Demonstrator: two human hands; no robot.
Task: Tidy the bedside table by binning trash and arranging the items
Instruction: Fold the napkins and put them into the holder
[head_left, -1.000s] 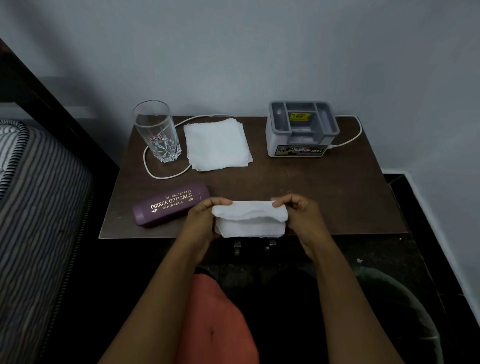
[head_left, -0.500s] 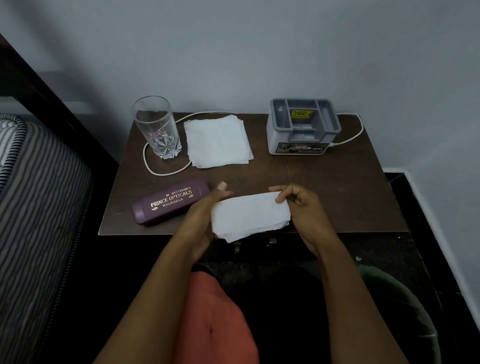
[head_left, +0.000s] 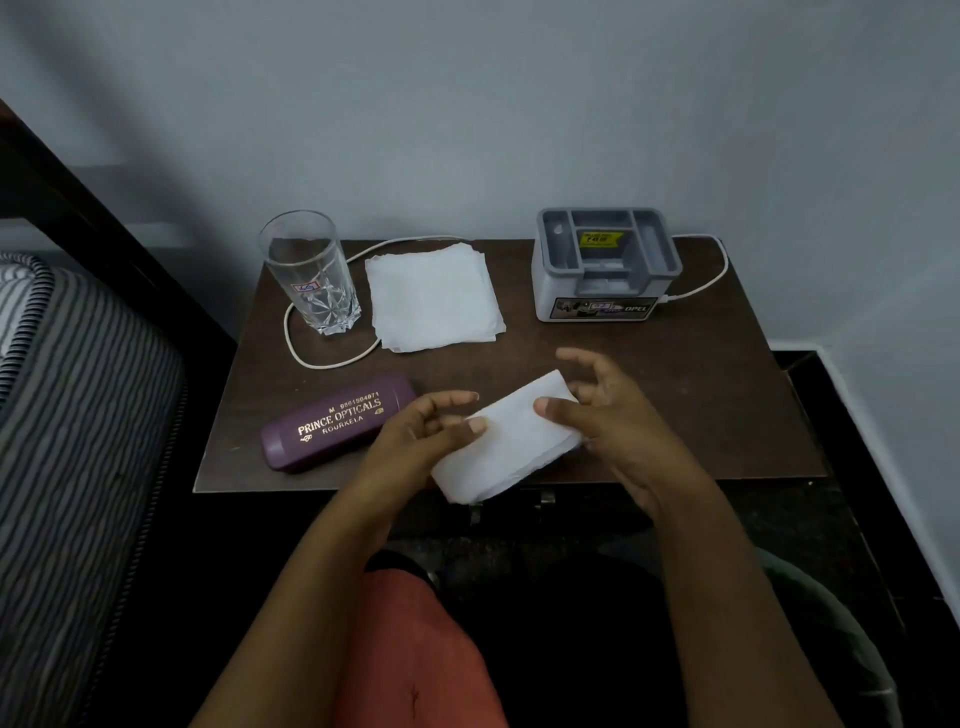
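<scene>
Both hands meet on the folded tissue (head_left: 509, 447) above the bedside table's (head_left: 701, 405) front edge. Left hand (head_left: 415, 441) pinches its left side, and right hand (head_left: 613, 415) thumbs its top, fingers splayed behind.

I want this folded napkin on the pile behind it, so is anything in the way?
Nothing visible lies between the folded napkin and the pile; the glasses case, glass and cable sit to the left.

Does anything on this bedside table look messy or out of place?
The white cable loops round the glass and slips under the napkin stack, and the purple spectacle case lies askew at the front. Nothing looks spilled or broken.
</scene>
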